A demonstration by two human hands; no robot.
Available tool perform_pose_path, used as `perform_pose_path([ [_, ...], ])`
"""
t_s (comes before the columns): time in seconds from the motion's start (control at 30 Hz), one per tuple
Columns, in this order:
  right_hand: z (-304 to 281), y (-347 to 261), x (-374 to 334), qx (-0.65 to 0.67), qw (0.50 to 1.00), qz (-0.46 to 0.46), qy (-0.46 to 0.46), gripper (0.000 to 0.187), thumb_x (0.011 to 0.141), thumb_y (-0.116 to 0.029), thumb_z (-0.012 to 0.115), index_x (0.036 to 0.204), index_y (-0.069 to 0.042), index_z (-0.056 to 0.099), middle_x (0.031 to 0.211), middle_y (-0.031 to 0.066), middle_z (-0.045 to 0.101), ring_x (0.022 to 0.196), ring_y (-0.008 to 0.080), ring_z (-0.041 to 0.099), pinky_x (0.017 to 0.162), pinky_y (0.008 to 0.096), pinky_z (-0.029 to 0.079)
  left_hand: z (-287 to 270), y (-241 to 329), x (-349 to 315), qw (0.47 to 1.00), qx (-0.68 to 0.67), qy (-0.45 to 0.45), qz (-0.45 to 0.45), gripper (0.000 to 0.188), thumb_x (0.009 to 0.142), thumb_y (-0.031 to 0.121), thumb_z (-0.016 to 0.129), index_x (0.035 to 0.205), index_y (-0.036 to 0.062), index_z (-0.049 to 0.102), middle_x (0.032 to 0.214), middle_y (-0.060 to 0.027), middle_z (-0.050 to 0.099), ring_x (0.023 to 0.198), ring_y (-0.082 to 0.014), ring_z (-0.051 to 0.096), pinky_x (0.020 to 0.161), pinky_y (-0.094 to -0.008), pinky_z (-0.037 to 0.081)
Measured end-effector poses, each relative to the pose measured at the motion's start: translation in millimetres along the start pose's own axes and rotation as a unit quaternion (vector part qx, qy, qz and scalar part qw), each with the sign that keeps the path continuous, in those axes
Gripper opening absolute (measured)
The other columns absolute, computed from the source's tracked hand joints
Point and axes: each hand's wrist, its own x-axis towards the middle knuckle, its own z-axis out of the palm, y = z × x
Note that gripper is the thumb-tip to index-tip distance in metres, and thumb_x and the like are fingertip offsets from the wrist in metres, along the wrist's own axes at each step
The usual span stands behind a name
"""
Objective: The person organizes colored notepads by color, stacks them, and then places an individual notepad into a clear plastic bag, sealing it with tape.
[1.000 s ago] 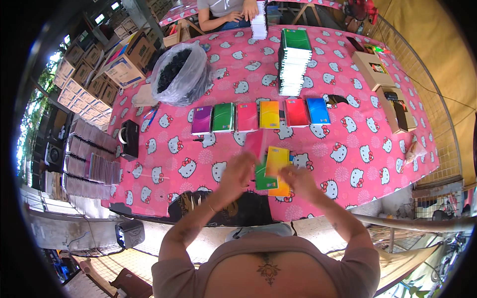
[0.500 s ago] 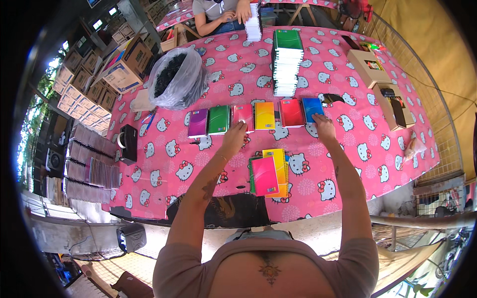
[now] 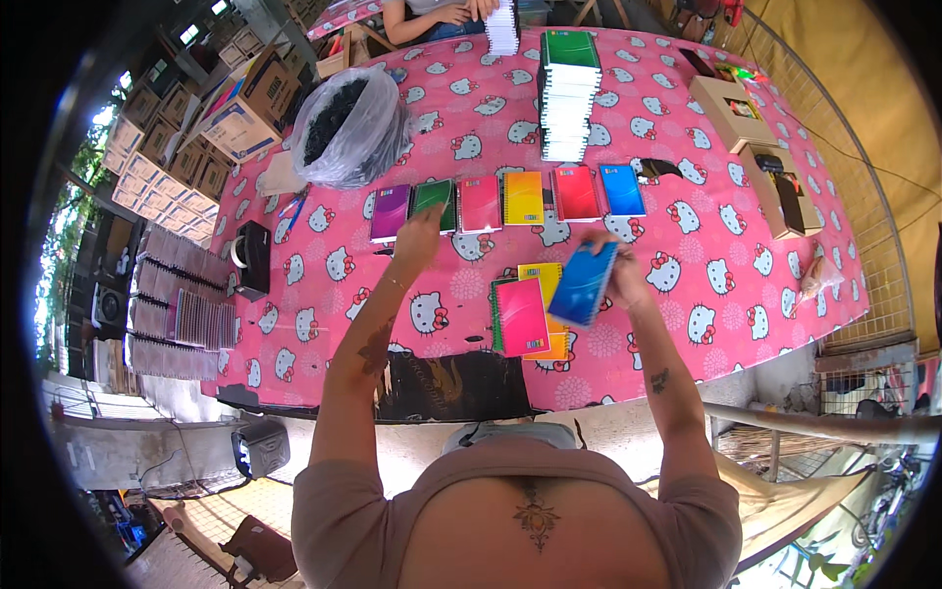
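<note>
Six piles or single spiral notebooks lie in a row: purple (image 3: pixel 390 213), green (image 3: pixel 442 193), pink (image 3: pixel 480 204), yellow (image 3: pixel 523 199), red (image 3: pixel 576 193) and blue (image 3: pixel 622 189). My left hand (image 3: pixel 420 240) reaches over the near part of the green one, fingers stretched onto its cover. My right hand (image 3: pixel 625 280) grips another blue notebook (image 3: pixel 585 283) by its right side, tilted and lifted, slightly blurred. Below it sits a small loose pile with a pink notebook (image 3: pixel 520 316) on top; yellow and green edges stick out beneath.
A tall notebook stack with a green cover (image 3: pixel 569 47) stands beyond the row. A clear plastic bag (image 3: pixel 368 147) of black material is at left, near a black tape dispenser (image 3: pixel 252 260). Cardboard boxes (image 3: pixel 780 187) line the right side. Another person (image 3: pixel 432 20) sits opposite.
My right hand has lifted a blue notebook off the row's right end and drawn it nearer. My left hand has shifted left from the pink notebook to the green one.
</note>
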Motion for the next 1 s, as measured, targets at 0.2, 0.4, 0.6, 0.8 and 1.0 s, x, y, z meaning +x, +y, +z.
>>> perform_pose_path([
  [0.2, 7, 38, 12, -0.324, 0.94, -0.057, -0.087, 0.029, 0.09, 0.011, 0.049, 0.107, -0.004, 0.067, 0.122, 0.0148, 0.064, 0.111, 0.0264, 0.062, 0.095, 0.0334, 0.051, -56, 127, -51, 0.998, -0.063, 0.004, 0.003, 0.036, 0.091, 0.003, 0.054, 0.127, 0.0036, 0.058, 0.104, -0.0189, 0.066, 0.087, -0.0372, 0.066, 0.074, -0.0474, 0.055],
  [0.4, 11, 80, -23, -0.367, 0.909, 0.031, 0.197, 0.046, 0.095, -0.008, 0.058, 0.141, -0.004, 0.051, 0.141, 0.02, 0.053, 0.13, 0.0296, 0.052, 0.106, 0.0342, 0.043, -21, 187, -143, 0.984, -0.163, -0.016, 0.077, 0.043, 0.092, 0.025, 0.063, 0.126, -0.0017, 0.058, 0.12, -0.0233, 0.061, 0.109, -0.0415, 0.059, 0.096, -0.045, 0.05],
  [0.6, 56, 112, -69, -0.317, 0.927, 0.037, 0.197, 0.069, 0.096, -0.006, 0.056, 0.157, -0.006, 0.023, 0.151, 0.0185, 0.041, 0.136, 0.0253, 0.043, 0.112, 0.0339, 0.034, 1, 152, -126, 0.861, -0.439, -0.064, -0.248, 0.042, 0.091, 0.019, 0.061, 0.126, -0.0027, 0.055, 0.11, -0.0231, 0.062, 0.101, -0.0424, 0.059, 0.086, -0.0479, 0.047],
  [0.8, 44, 113, -71, -0.312, 0.925, 0.029, 0.215, 0.073, 0.095, -0.002, 0.056, 0.158, -0.007, 0.021, 0.153, 0.0152, 0.039, 0.137, 0.0246, 0.041, 0.113, 0.0336, 0.033, 20, 62, -61, 0.922, -0.277, -0.015, -0.268, 0.032, 0.094, 0.028, 0.06, 0.112, 0.0024, 0.064, 0.107, -0.0202, 0.063, 0.096, -0.0392, 0.062, 0.084, -0.051, 0.047],
  [1.0, 53, 116, -72, -0.286, 0.929, 0.006, 0.234, 0.072, 0.093, -0.006, 0.062, 0.156, -0.005, 0.026, 0.148, 0.0171, 0.041, 0.134, 0.0273, 0.045, 0.111, 0.0367, 0.036, 9, -116, 1, 0.901, 0.065, -0.05, -0.425, 0.062, 0.082, 0.053, 0.073, 0.112, -0.0012, 0.066, 0.116, -0.0275, 0.062, 0.107, -0.0422, 0.061, 0.088, -0.0496, 0.051],
])
